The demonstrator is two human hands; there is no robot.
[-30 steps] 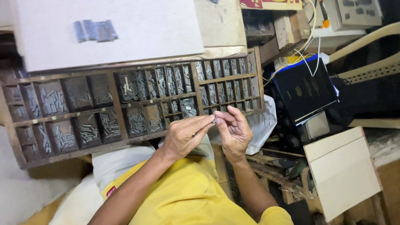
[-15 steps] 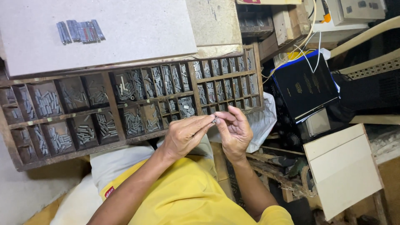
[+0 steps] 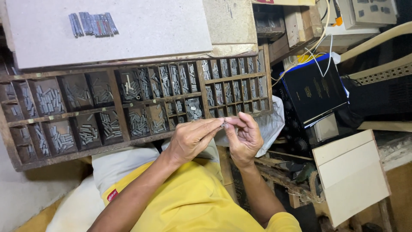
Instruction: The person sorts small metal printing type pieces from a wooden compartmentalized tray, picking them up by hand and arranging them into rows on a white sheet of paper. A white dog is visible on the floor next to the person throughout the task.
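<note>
Hands meet just below the near edge of the wooden type case (image 3: 128, 103): the left hand (image 3: 191, 139) and the right hand (image 3: 244, 137) pinch a small metal sort (image 3: 224, 124) between their fingertips, both closed on it, held in the air apart from the case. By the look of it the piece is being turned and checked, and placing it would call for a fine, steady grip. In the case, shallow compartments hold heaps of grey type. Beyond its far edge lies a pale board (image 3: 150, 30) with a short row of set type (image 3: 92, 23) on it. To the right of the case stands a black book-shaped box (image 3: 315, 92) with a blue edge, white cables across it, and nearer, cream panels (image 3: 352, 172).
</note>
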